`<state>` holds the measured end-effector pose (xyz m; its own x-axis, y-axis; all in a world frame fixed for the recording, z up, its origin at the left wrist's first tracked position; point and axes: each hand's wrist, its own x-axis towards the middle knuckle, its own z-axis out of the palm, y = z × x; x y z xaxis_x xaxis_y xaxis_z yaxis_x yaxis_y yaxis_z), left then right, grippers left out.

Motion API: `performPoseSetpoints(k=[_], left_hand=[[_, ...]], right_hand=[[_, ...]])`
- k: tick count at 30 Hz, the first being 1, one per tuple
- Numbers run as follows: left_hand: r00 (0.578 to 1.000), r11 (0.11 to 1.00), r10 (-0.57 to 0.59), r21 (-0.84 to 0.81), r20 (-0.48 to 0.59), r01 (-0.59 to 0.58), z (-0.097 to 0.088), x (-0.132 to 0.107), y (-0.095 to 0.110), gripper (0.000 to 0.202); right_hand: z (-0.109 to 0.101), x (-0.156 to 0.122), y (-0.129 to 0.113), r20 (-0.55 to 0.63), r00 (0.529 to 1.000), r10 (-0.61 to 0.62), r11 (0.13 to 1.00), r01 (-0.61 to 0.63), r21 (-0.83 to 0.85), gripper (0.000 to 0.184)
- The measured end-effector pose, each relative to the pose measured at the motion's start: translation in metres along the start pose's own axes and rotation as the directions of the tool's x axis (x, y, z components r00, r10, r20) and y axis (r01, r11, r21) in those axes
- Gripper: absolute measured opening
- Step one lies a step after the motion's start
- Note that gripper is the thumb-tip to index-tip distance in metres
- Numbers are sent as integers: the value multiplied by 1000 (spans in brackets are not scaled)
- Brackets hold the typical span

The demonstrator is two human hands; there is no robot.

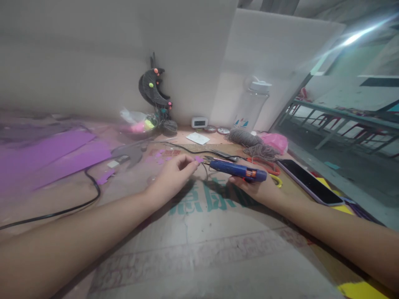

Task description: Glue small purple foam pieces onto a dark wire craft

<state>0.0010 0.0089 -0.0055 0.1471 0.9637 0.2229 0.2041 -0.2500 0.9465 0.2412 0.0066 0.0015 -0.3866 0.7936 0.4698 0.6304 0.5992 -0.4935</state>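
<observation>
My right hand (254, 187) is wrapped round a blue hot glue gun (235, 169), whose nozzle points left. Pinched between the thumb and finger of my left hand (177, 174) is a small purple piece (198, 159), thin like felt or foam. The nozzle tip is at this piece, but whether they touch I cannot tell. Both hands are above a cardboard sheet (199, 249) with green printed characters. More small purple scraps (160, 157) lie just beyond my left hand.
Purple sheets (59, 155) and a black cable (96, 191) lie at the left. A phone (308, 182), grey yarn (240, 136) and orange-handled scissors (268, 166) are at the right. Behind stand a clear bottle (252, 106), a small digital clock (199, 122) and a dark crescent ornament (149, 89).
</observation>
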Motion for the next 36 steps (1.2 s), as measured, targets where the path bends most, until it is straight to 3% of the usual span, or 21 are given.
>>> performPoseSetpoints(k=[36], left_hand=[[1000,1000,8,27,7,-8,0,0,0,24]], right_hand=[[0,-1,3,15,1000,11,999,-10,-46,21]])
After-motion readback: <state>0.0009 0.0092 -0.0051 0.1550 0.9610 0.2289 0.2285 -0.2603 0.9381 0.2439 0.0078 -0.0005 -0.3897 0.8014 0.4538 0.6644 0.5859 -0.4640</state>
